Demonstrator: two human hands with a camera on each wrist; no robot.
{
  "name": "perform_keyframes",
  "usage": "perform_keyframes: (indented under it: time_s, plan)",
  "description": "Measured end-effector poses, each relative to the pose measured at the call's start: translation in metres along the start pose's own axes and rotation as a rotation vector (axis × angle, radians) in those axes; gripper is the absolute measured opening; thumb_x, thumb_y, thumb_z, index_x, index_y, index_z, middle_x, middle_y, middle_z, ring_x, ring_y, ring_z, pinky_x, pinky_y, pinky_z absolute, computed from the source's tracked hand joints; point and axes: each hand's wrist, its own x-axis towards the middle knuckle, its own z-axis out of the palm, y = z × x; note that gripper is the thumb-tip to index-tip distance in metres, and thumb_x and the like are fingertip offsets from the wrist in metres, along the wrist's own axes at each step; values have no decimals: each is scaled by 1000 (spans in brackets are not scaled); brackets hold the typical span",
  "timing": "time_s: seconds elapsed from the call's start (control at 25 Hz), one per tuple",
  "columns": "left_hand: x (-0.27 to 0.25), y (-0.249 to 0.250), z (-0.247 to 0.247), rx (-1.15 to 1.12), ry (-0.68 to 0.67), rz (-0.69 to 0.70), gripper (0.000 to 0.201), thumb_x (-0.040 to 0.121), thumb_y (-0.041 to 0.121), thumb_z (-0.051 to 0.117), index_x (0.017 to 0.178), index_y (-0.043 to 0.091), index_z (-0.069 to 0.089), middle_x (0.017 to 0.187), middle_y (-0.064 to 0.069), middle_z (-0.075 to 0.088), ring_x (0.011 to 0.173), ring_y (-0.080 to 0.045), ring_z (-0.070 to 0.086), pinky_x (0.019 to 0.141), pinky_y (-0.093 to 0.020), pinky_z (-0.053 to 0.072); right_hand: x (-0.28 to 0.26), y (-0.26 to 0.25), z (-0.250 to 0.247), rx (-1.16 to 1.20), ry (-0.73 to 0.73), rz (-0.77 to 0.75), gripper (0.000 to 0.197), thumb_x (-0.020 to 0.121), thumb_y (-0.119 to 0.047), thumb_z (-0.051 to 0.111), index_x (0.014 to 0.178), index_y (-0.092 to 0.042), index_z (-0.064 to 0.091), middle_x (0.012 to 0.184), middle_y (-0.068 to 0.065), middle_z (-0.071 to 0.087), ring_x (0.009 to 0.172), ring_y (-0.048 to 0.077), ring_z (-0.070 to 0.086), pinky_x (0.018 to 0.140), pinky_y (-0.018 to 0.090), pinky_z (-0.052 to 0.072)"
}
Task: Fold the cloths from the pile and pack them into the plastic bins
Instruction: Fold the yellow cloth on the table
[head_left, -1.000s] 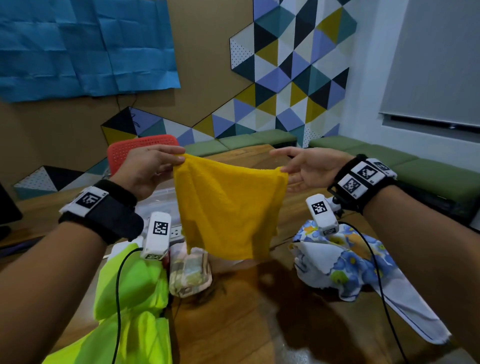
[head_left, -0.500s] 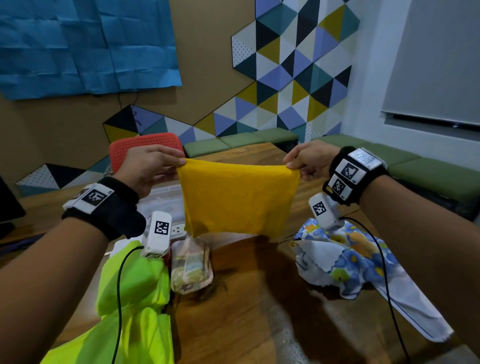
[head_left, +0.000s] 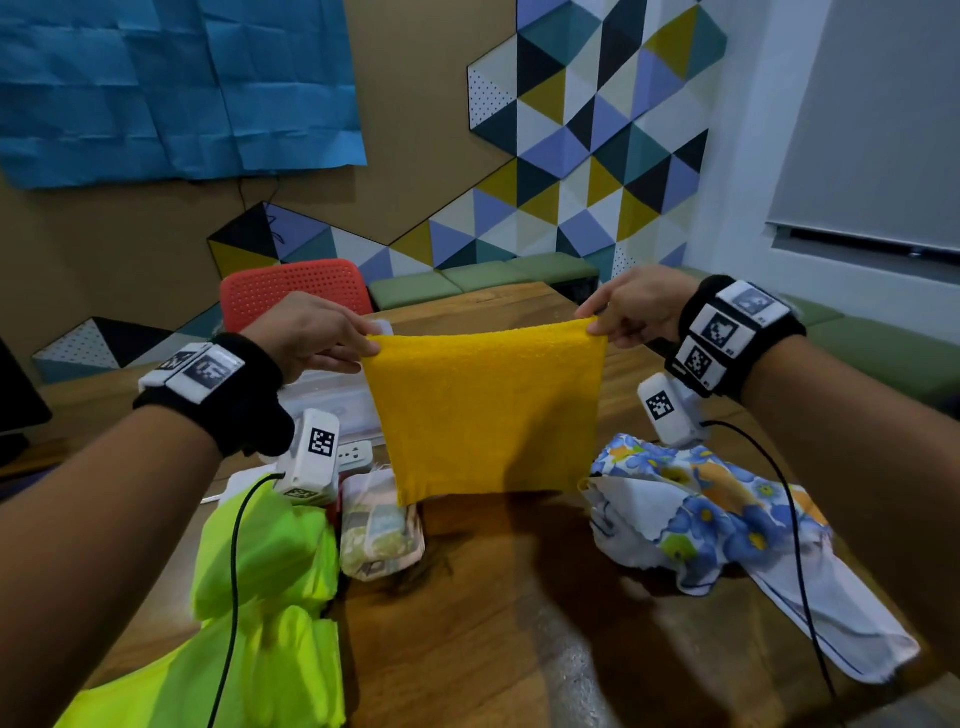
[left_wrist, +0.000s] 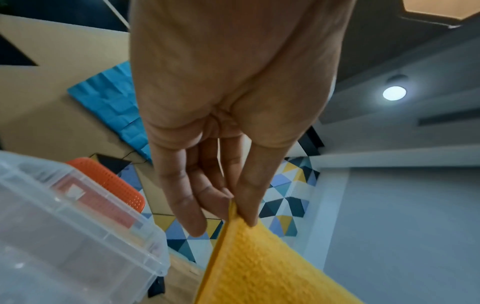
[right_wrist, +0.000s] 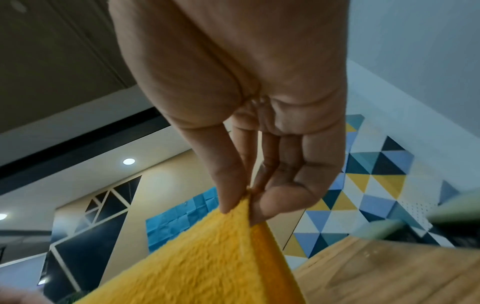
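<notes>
Hands pinch the yellow cloth (head_left: 483, 410) top corners: left hand (head_left: 306, 338) at 9 o'clock, right hand (head_left: 636, 306) at 3, bottom edge above the tabletop (head_left: 493, 597)

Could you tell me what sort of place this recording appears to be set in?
Probably an office lounge or meeting room: a large wooden table, green cushioned bench seating along the walls, and decorative geometric triangle wall panels, with a red perforated chair.
</notes>
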Motion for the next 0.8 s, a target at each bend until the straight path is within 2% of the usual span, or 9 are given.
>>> perform_keyframes:
  time_s: [0.12,0.2,0.32,0.4,0.48,0.56,0.68,0.76,0.8]
  plan:
    - [3,1,7,132,62,49,12,82,1,75,93,6,74,99,-14,69,91,-26,66,66,-28,54,0,0,3,-91,69,-43,14,89,-1,68,99,-8,75,91,13,70,78,21,63,72,32,59]
    - [4,1,9,198,104,95,5,85,8,74,89,6,73,97,-13,67,84,-21,61,63,-27,50,-1,3,6,-121,131,-81,10,90,-4,68,98,-7,73,90,14,70,75,20,65,69,33,61]
    - [3,0,6,284,134,166,16,91,23,70,92,7,69,100,-12,64,86,-21,56,69,-31,51,-4,8,8,-252,222,-171,7,96,-16,63,99,-13,69,87,5,63,78,18,62,63,32,58]
    - [-3,2,4,268,147,208,20,93,28,67,90,9,66,102,-13,64,89,-23,56,75,-34,52,-6,11,7,-375,262,-251,13,100,-23,58,105,-17,68,90,1,61,86,21,61,71,33,56]
    - [-13,4,3,241,169,256,21,94,29,65,90,8,65,102,-13,66,89,-22,59,76,-32,53,-10,13,6,-437,287,-348,17,102,-23,53,106,-16,68,92,1,63,96,22,61,82,34,49]
    - [-27,5,0,232,175,299,23,95,29,64,93,6,65,103,-13,68,91,-22,63,78,-34,54,-22,16,9,-411,300,-443,14,103,-21,51,99,-19,64,86,-5,60,91,17,59,84,33,45]
    - [-66,-10,-2,272,104,345,19,92,30,67,94,12,71,96,-7,72,90,-22,67,83,-37,58,-61,33,21,-415,304,-585,14,102,-20,53,96,-21,65,82,-11,59,79,6,55,71,24,43]
    - [-104,-36,1,395,20,397,14,88,31,74,90,17,75,86,1,74,80,-12,67,76,-24,56,-97,65,36,-471,274,-666,14,99,-19,57,92,-16,68,82,-4,63,77,12,57,67,28,43]
    - [-124,-52,6,470,-41,415,12,86,31,76,85,19,76,81,3,74,76,-8,67,71,-21,54,-114,86,46,-498,251,-703,13,98,-17,58,91,-13,69,83,-2,64,77,14,57,68,30,43]
